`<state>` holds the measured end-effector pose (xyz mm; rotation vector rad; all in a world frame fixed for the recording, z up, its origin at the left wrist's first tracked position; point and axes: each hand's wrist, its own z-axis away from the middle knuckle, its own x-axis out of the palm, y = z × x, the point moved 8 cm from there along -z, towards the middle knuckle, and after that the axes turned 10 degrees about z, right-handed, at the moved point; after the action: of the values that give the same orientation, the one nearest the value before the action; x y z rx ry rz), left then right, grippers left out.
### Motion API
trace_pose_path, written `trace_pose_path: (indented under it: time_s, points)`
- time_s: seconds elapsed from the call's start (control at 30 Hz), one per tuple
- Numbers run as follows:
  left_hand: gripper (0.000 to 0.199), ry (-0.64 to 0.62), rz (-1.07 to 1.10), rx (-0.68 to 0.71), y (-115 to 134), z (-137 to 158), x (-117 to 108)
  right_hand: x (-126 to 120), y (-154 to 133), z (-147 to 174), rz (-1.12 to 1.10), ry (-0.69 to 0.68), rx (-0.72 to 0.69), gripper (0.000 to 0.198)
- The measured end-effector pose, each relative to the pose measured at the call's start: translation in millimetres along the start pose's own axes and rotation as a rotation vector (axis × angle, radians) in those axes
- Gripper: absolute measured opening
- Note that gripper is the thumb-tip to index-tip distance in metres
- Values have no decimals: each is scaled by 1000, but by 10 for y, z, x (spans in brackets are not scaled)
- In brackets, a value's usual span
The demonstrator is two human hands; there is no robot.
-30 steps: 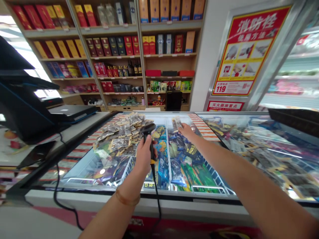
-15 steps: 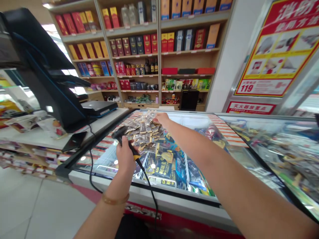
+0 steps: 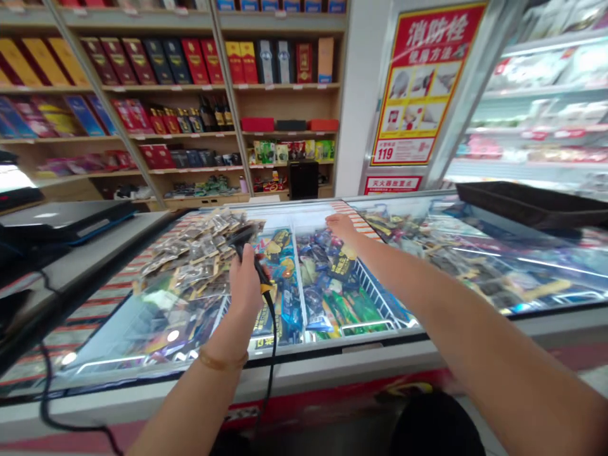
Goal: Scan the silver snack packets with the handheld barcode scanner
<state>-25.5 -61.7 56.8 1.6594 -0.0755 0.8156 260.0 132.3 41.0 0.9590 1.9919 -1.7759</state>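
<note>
My left hand point(image 3: 243, 278) is wrapped around the handle of a black barcode scanner point(image 3: 240, 237) with a yellow band and a cable. The scanner's head points left, over the near right side of a pile of small clear packets point(image 3: 202, 244) with dark contents. These packets lie spread on the glass lid of a chest freezer point(image 3: 304, 348). My right hand point(image 3: 340, 224) reaches across the lid's right part, apart from the pile. Its fingers are small and blurred, and I see no packet in them. Coloured bags point(image 3: 280, 253) show through the glass.
A second chest freezer section with more packets point(image 3: 479, 266) lies to the right, a dark tray point(image 3: 532, 201) at its back. On the left are a counter with a flat black device point(image 3: 61, 221) and a hanging cable point(image 3: 47, 373). Shelves of boxes point(image 3: 190, 60) stand behind.
The view has turned right. My right hand has left the packet pile and moved right across the glass. The scanner stays in my left hand, now nearer the pile's right side.
</note>
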Motion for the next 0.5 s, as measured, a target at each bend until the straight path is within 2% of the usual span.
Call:
trace_pose_path:
  time_s: [0.1,0.2,0.23,0.27,0.37,0.43,0.5]
  points:
    - [46,-119,-13,-85,-347,56,397,-822,717,-67,211,99,59,22]
    - [48,-243,-30,-104,-594,96,636,-1635,1284,-72,405,135,108,26]
    - [49,-281,-53,-109,-656,108,673,-1823,1423,-73,628,62,95,32]
    - [49,-315,-85,-118,-711,118,689,-2012,1555,-67,694,19,90,37]
    - [50,-381,-191,-156,-824,143,654,-2370,1838,-41,840,-146,45,63]
    - [49,-391,-218,-160,-840,145,602,-2456,1960,-34,894,-224,39,74]
    - [50,-387,-224,-155,-833,142,562,-2492,1956,-71,936,-148,-13,72]
